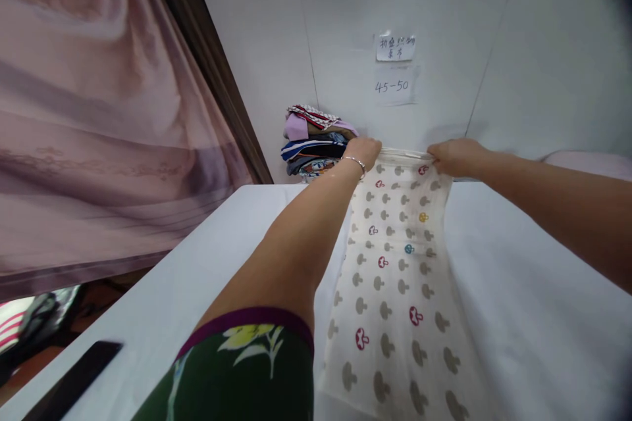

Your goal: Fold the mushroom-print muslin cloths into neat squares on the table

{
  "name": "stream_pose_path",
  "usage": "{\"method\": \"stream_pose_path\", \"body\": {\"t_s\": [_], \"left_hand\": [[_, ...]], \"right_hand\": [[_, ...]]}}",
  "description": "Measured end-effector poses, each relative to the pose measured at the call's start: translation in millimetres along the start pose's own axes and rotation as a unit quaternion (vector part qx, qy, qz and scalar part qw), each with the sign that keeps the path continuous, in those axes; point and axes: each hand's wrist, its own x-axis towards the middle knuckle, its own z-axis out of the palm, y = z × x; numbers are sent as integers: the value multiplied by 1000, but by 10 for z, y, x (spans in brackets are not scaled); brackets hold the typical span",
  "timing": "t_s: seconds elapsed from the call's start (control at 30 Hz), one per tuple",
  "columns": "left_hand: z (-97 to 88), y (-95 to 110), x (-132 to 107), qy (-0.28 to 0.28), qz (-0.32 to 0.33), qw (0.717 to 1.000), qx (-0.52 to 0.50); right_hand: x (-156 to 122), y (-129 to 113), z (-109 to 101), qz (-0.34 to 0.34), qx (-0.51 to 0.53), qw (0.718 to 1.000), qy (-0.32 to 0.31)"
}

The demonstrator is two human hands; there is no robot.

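Note:
A long white cloth (395, 296) printed with grey, red, yellow and blue mushrooms stretches from the near edge of the view up to both hands. My left hand (364, 148), with a bracelet at the wrist, is closed on the cloth's far left corner. The far right corner is pinched in my right hand (451, 156). Between the hands the far edge is pulled fairly straight and lifted, while the near part lies on the white surface. The cloth's nearest end runs out of view.
Folded clothes in a pile (316, 141) stand against the wall, left of my left hand. A white table (232, 230) lies under the cloth. A dark flat object (74, 378) rests at its near left. A pink curtain (108, 112) hangs at left; paper notes (395, 69) are on the wall.

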Motion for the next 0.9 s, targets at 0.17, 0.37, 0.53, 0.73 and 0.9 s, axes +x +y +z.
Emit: {"method": "stream_pose_path", "body": {"t_s": [0.17, 0.37, 0.53, 0.73, 0.9], "left_hand": [[-218, -4, -344, 1, 19, 997, 69], [-572, 326, -1687, 25, 70, 992, 98], [-98, 660, -3056, -56, 140, 986, 72], [370, 806, -3707, -59, 72, 995, 38], [344, 853, -3847, -55, 72, 995, 30]], "right_hand": [[-325, -127, -224, -53, -19, 997, 43], [-1584, -585, -318, -122, -94, 976, 156], [-2785, -1255, 502, -220, 15, 967, 130], [-3159, -1592, 906, -196, 35, 969, 146], [-3205, -1574, 886, -205, 37, 963, 171]]}}
